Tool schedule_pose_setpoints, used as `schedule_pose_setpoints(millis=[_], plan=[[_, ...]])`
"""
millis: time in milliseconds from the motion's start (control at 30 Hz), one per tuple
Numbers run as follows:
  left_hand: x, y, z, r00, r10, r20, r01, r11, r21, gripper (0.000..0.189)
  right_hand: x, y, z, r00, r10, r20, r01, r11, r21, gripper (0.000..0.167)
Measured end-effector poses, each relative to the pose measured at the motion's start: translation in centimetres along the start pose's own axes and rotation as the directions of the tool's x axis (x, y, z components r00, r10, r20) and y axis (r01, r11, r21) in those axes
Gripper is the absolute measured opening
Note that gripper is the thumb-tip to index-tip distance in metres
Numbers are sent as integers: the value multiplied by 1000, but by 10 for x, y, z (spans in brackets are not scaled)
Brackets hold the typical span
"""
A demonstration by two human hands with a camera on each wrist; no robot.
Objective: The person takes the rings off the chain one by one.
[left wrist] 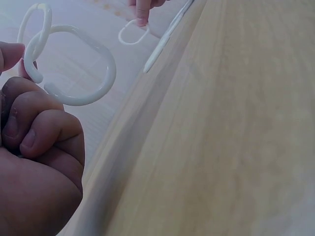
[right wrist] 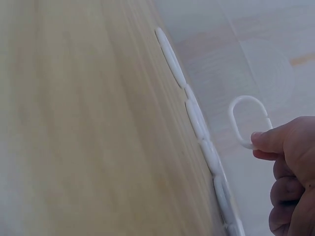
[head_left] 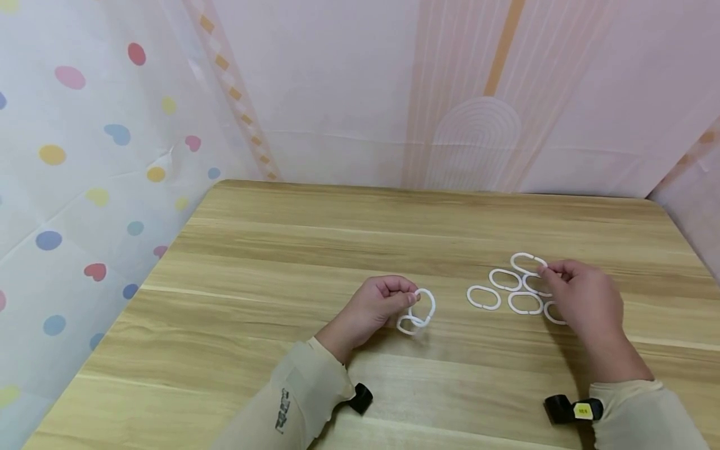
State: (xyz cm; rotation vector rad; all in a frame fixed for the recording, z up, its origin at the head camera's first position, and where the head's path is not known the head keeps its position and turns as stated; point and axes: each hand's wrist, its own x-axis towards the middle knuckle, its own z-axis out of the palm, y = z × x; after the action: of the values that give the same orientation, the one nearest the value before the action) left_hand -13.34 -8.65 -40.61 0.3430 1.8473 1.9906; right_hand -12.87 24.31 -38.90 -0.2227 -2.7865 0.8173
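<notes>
My left hand pinches a white plastic chain link between thumb and finger, above the table. A second white link hangs hooked through it; the left wrist view shows the gap in this hanging link. Over at the right, my right hand pinches a single link at its end. The right wrist view shows that link raised off the table, between thumb and forefinger. Several loose links lie flat beneath and beside the right hand, among them one link nearest the left hand.
The wood-grain table reaches back to a pale patterned cloth. A dotted cloth hangs along the left side. Black wrist devices sit on the left and right sleeves.
</notes>
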Motion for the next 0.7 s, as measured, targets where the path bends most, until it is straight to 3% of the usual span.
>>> schedule_pose_setpoints(millis=[700], plan=[[-2,-2,-2,1000,2,9,-2,1000,10,18,16,25,-6,993,94,67,-89,994,-63,39]])
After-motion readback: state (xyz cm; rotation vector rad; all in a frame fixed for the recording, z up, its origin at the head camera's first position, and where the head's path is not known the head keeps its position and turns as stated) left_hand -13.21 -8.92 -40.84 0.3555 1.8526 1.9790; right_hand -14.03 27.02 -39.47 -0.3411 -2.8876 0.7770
